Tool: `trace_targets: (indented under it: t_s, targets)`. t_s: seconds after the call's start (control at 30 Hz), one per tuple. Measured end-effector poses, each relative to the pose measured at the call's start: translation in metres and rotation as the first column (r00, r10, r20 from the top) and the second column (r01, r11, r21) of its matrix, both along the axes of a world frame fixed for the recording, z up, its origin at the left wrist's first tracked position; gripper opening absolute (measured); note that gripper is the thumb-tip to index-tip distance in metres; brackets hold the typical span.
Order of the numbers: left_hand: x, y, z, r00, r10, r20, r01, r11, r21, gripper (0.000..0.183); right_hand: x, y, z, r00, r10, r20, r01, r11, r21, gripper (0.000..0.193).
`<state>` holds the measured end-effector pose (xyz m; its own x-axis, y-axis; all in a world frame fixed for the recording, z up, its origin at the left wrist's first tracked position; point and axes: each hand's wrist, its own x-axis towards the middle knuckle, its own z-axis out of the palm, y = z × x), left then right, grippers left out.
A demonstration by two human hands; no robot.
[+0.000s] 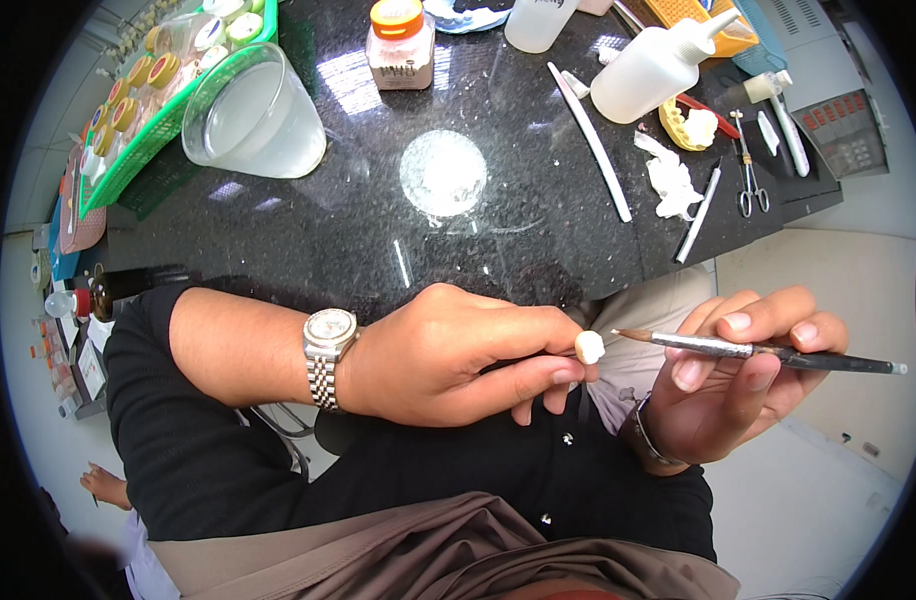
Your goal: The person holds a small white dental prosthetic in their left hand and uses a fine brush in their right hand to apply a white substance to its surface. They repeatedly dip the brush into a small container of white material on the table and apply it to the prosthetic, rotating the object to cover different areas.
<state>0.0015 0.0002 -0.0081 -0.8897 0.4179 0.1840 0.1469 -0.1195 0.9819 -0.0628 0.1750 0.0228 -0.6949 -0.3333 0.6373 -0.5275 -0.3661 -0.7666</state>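
Between the thumb and forefinger of my left hand (458,355) is a small white tooth-shaped piece (590,348), held at the fingertips above my lap. My right hand (738,370) grips a fine brush (696,344) with a silver ferrule and dark handle, its shaft lying across the fingers. The brush's pointed brown tip faces the tooth-shaped piece, a short gap apart from it. Both hands are just off the near edge of the black speckled table (348,225).
A cup of cloudy liquid (253,120) stands beside a green basket (143,165) of lidded jars. Farther back is an orange-lidded jar (400,60). At right lie a white squeeze bottle (643,75), crumpled tissue (668,178), a yellow dental cast (675,127) and scissor-handled clamp (748,170).
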Motion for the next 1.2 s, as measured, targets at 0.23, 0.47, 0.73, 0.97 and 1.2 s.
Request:
trace_targets:
  t_s: [0.23,0.47,0.73,0.97,1.2]
  targets:
    - [0.001,-0.001,-0.002,1.000,0.010,-0.017,-0.010,1.000,-0.009,0.016,-0.008,0.004,-0.014,0.945,-0.181,0.274,0.216,0.971,-0.104,0.026]
    - [0.000,-0.002,-0.005,0.998,-0.028,-0.055,0.028,1.000,0.008,0.015,-0.020,-0.023,-0.048,0.894,-0.029,0.447,-0.020,0.994,0.105,0.026]
    - [0.004,0.000,-0.011,0.988,-0.005,-0.157,0.013,0.999,0.051,0.016,-0.025,-0.059,-0.065,0.865,0.094,0.493,-0.171,0.979,0.113,0.026]
    - [0.004,0.001,-0.011,0.977,0.031,-0.209,-0.021,0.998,0.053,0.017,-0.024,-0.060,-0.065,0.889,0.065,0.454,-0.167,0.968,0.187,0.027]
    - [0.004,0.000,-0.011,0.982,0.018,-0.189,-0.010,0.999,0.043,0.016,-0.024,-0.060,-0.068,0.907,0.067,0.416,-0.146,0.976,0.161,0.028]
